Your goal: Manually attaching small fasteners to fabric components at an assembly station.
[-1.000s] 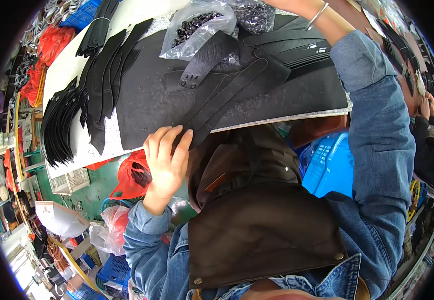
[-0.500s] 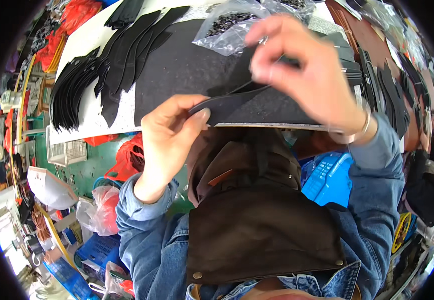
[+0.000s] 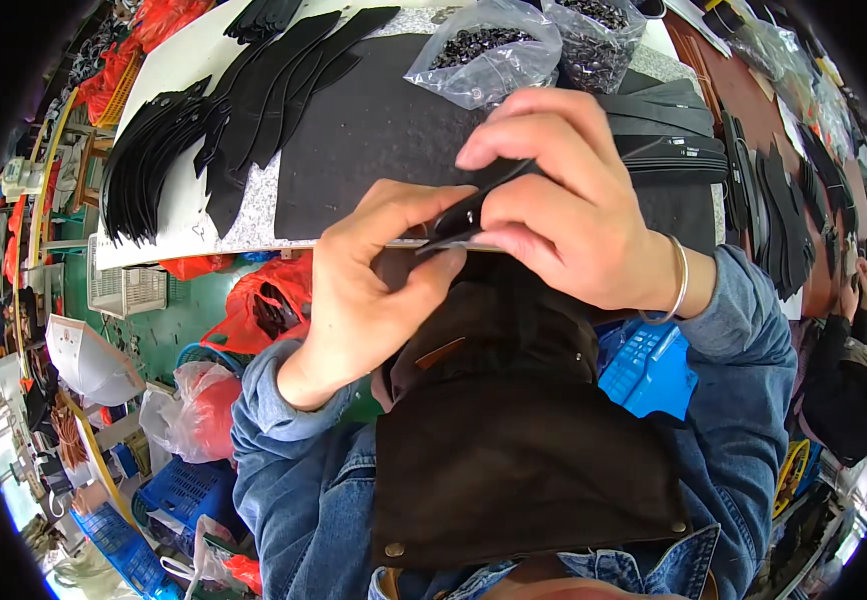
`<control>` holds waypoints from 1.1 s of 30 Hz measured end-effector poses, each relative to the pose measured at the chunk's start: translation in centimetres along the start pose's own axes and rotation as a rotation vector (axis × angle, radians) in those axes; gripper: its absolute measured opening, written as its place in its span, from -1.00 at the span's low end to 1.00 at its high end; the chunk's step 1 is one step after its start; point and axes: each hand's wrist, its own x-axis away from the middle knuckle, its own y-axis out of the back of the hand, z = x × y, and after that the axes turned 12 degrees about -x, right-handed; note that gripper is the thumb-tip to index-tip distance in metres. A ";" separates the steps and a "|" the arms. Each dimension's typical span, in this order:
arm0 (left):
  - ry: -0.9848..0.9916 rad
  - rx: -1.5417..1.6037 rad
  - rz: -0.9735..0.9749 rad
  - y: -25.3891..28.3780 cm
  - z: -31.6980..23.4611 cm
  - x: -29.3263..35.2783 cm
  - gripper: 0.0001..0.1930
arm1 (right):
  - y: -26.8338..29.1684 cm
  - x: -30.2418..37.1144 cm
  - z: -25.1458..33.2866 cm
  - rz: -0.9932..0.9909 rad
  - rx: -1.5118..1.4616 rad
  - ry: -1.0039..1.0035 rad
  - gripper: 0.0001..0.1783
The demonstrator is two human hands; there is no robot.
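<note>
A black strap, leather-like and bent over on itself, is held above the table's front edge. My left hand pinches its left end between thumb and fingers. My right hand grips the strap from the other side, its fingers curled and its thumb against the near face. A small shiny spot shows on the strap between the hands. Beyond my hands, two clear plastic bags of small dark shiny pieces stand on the black mat. My right fingers hide part of the strap.
A fanned stack of black strips and longer black pieces lie on the left. More stacked straps lie on the right. Below are a white crate, a red bag and a blue basket. Another person is at far right.
My right hand has come down and left, closer to my left hand. My left hand has shifted slightly right. The strap is now folded between both hands.
</note>
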 end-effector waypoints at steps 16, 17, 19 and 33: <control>-0.445 -0.510 -0.026 0.1 1.1 0.7 -0.64 | 0.3 -5.7 -12.6 0.648 0.761 -0.403 -0.82; -0.447 -0.511 -0.025 0.2 1.3 0.8 -0.64 | -0.1 -5.6 -12.6 0.609 0.619 -0.328 -0.79; -0.439 -0.477 -0.026 0.1 1.5 1.0 -0.64 | -0.5 -5.5 -12.4 0.577 0.484 -0.254 -0.75; -0.396 -0.451 -0.016 0.7 2.3 1.3 -0.65 | 3.2 -0.9 -7.3 0.682 0.609 -0.173 -0.82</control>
